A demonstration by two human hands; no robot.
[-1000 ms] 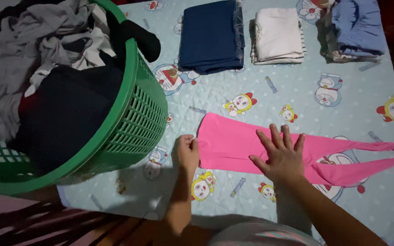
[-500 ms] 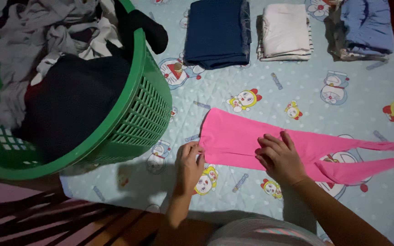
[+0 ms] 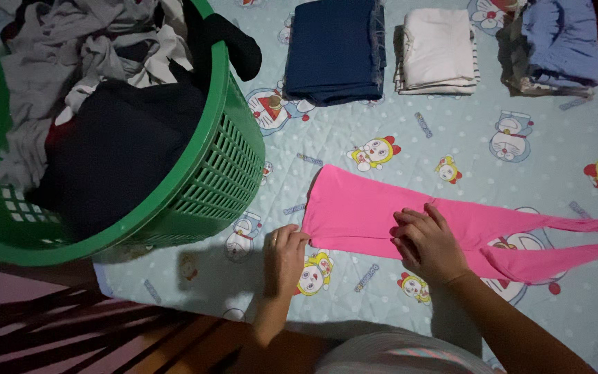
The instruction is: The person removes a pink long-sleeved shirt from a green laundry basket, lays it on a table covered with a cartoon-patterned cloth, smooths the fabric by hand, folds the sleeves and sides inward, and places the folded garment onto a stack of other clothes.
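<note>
Green laundry basket (image 3: 233, 163) full of clothes; folded navy stack (image 3: 333, 48), white stack (image 3: 437, 48), blue stack (image 3: 562, 41) on cartoon-print sheet (image 3: 520, 104).

Basket (image 3: 223, 173) left of leggings (image 3: 382, 211), folded stacks (image 3: 437, 48) beyond.

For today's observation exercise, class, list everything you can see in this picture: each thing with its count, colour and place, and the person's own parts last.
pink leggings: one, bright pink, laid flat on the sheet, legs running off to the right.
laundry basket: one, green plastic, upper left, tilted on the sheet.
unfolded clothes: a heap, grey, white, black and dark navy, filling the basket.
navy pile: one, dark blue, folded, top centre.
white pile: one, off-white, folded, right of the navy one.
blue-grey pile: one, folded, top right.
bed sheet: one, pale blue with cartoon figures, under everything.
left hand: one, fingers pinching the leggings' waist corner; a ring on one finger.
right hand: one, pressing on the leggings' middle.
</note>
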